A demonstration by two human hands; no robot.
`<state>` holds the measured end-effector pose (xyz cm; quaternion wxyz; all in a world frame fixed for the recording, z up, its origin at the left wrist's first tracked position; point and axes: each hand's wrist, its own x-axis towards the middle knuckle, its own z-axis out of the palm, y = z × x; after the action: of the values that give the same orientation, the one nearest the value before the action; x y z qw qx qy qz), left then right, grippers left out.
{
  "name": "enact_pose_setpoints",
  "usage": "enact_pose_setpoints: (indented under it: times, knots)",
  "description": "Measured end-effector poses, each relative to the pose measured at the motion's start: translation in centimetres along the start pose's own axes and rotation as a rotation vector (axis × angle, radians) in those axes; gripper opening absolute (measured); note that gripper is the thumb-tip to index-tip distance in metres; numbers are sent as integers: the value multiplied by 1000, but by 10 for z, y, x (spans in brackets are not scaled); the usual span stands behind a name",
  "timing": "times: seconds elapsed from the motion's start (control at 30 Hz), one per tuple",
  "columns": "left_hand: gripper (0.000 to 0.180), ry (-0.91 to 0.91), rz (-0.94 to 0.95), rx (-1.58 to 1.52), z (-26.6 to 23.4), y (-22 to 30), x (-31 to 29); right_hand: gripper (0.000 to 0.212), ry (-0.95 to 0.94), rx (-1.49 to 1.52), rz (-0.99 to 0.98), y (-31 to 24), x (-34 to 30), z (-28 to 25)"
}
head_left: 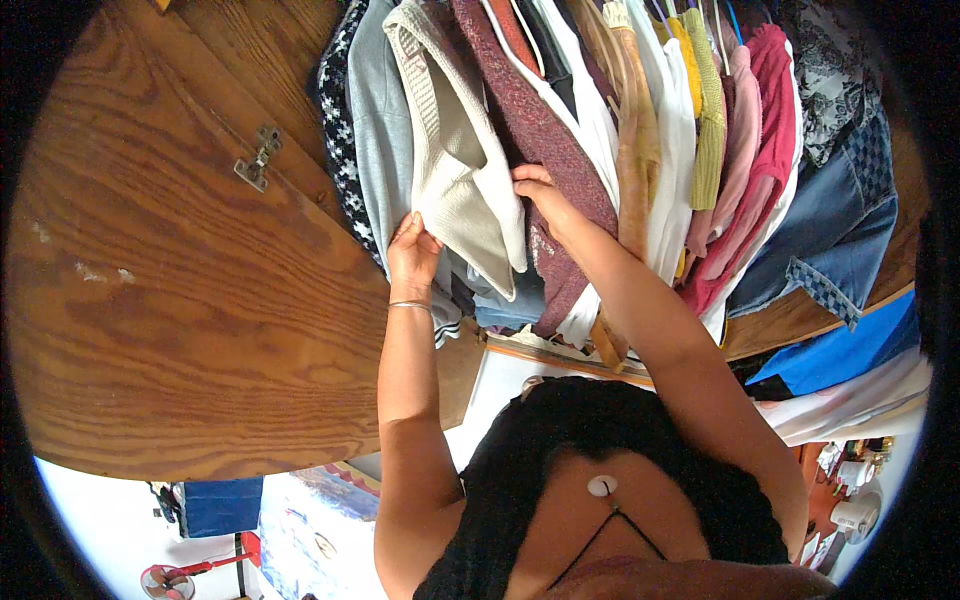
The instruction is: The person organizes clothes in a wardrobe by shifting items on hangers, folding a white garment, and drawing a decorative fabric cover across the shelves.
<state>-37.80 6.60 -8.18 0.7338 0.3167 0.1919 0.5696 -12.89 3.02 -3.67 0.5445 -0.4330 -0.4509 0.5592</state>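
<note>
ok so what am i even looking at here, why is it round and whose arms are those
This is one picture from a wide fisheye camera worn on a person's head, looking at their own bare hands; the lens bends the edges into a circle. There is no machine. The arms belong to the wearer, who faces an open wooden wardrobe door and a row of hanging clothes. The left hand touches the edge of a cream knitted garment. The right hand presses between it and a maroon knitted garment. A denim piece hangs farther right.
</note>
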Motion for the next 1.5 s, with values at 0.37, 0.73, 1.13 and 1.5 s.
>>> enact_pose_setpoints:
  times: [0.37,0.73,1.13,1.5]
  knots:
    - [40,-88,-51,24,1,-4,7,19,373,-623,-420,88,43,-17]
    - [33,-13,-77,52,-5,-10,6,62,-246,-364,-556,-6,-4,38]
    - [30,50,-75,70,3,4,5,30,199,-1465,-280,22,10,0]
    - [17,205,208,542,23,-18,-2,16,-299,-170,72,-39,-35,-8]
